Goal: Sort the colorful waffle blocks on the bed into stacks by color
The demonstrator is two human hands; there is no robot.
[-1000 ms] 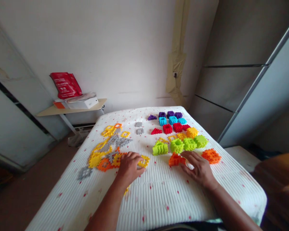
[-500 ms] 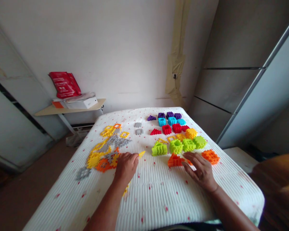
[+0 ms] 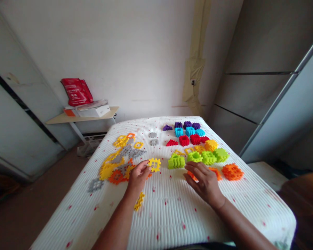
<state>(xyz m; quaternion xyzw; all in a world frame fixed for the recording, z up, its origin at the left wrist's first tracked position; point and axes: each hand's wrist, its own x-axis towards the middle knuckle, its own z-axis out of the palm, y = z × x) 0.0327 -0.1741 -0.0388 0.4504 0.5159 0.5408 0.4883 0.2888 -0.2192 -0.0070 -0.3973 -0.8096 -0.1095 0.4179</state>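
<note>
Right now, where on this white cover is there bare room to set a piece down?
Barest: the near white cover, bar one stray yellow piece, between right hand and left hand, which holds a yellow grid. A narrow lane runs between the flat pile and green stacks. Crowded: pile and stacks.

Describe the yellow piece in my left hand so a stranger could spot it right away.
On the white ribbed cover, look between the flat yellow, grey and orange pile and the lime green blocks. There the left hand pinches a flat yellow grid square, the only piece held up in fingertips rather than lying down.
</note>
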